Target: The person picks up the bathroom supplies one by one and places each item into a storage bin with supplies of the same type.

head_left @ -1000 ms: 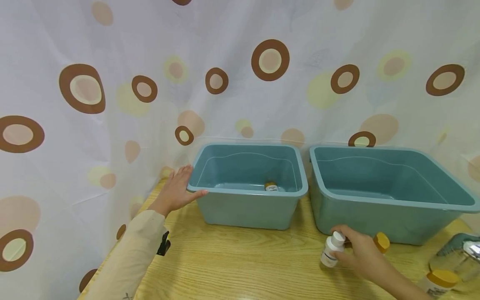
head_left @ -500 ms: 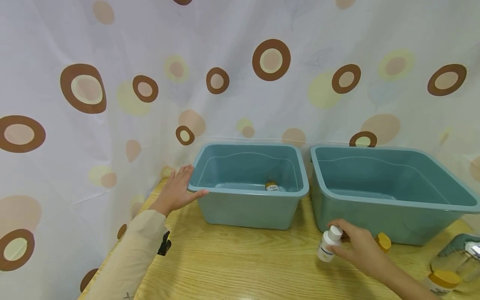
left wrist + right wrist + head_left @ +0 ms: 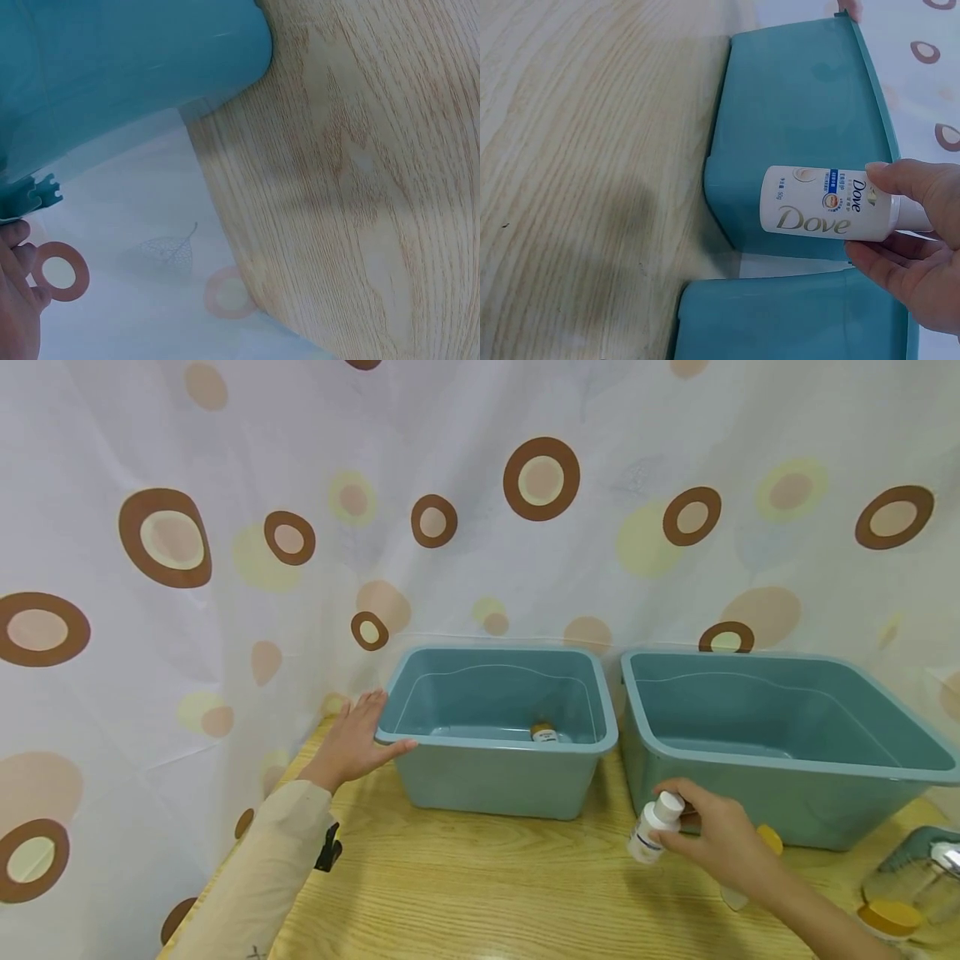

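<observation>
My right hand (image 3: 716,839) holds a small white Dove bottle (image 3: 651,833) by its neck and cap, thumb on one side and fingers on the other. The bottle is raised off the table and tilted, its label plain in the right wrist view (image 3: 825,202). My left hand (image 3: 354,745) rests on the left front corner of the left teal bin (image 3: 495,777), thumb extended along the front rim and fingers along the side. Inside that bin lies a small white bottle with an orange cap (image 3: 543,733).
A second teal bin (image 3: 750,793) stands to the right. Behind my right hand an orange-capped bottle (image 3: 770,839) is partly hidden. At the far right are an orange-lidded container (image 3: 890,918) and a clear container (image 3: 918,872). A patterned curtain (image 3: 480,527) hangs behind the wooden table (image 3: 480,893).
My right hand has lifted the white Dove bottle off the table and moved it slightly up and left, tilting it more. My left hand has stayed on the bin.
</observation>
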`<state>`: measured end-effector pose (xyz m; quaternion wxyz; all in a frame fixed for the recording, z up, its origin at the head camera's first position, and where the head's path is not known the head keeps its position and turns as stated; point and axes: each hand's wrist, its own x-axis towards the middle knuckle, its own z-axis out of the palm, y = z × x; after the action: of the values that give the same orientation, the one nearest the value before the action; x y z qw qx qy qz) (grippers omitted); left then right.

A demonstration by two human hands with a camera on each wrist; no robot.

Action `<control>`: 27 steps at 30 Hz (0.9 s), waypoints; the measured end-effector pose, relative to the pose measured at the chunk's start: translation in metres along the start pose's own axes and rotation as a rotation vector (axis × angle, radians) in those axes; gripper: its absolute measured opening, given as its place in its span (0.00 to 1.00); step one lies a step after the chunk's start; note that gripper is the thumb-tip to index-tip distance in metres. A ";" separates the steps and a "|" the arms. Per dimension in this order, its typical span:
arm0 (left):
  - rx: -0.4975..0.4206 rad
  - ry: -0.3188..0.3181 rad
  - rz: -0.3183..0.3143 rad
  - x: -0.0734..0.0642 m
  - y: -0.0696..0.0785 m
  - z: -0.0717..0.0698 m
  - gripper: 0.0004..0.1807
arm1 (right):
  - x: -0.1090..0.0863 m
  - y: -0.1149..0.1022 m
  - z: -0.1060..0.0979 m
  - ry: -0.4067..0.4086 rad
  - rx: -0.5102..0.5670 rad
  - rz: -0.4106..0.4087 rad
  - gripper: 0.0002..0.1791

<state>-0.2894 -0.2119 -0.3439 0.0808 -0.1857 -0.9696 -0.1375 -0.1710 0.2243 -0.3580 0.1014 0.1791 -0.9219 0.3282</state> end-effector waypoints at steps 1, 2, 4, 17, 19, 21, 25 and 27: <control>-0.001 0.001 -0.001 0.000 0.000 0.000 0.54 | 0.001 -0.001 -0.001 0.002 -0.005 -0.004 0.24; -0.001 0.001 -0.002 0.000 0.000 0.000 0.53 | 0.002 -0.001 -0.002 0.008 -0.014 -0.009 0.24; 0.001 0.003 -0.001 0.000 -0.001 0.001 0.54 | 0.003 -0.003 -0.003 0.018 -0.024 -0.018 0.24; 0.014 -0.010 0.009 0.000 0.000 -0.002 0.54 | 0.009 -0.009 -0.007 0.041 -0.030 -0.020 0.24; 0.018 -0.008 0.012 0.000 0.001 -0.003 0.54 | 0.010 -0.009 -0.007 0.050 -0.024 -0.024 0.24; 0.023 -0.007 0.015 0.000 0.001 -0.003 0.53 | 0.010 -0.010 -0.007 0.059 -0.018 -0.030 0.24; 0.030 -0.006 0.019 0.000 0.001 -0.003 0.53 | 0.013 -0.012 -0.009 0.070 -0.004 -0.034 0.24; 0.036 -0.006 0.019 0.000 0.001 -0.003 0.53 | 0.014 -0.014 -0.011 0.064 -0.005 -0.021 0.24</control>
<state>-0.2887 -0.2118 -0.3412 0.0822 -0.1937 -0.9704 -0.1189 -0.1774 0.2173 -0.3375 0.1345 0.1779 -0.9171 0.3304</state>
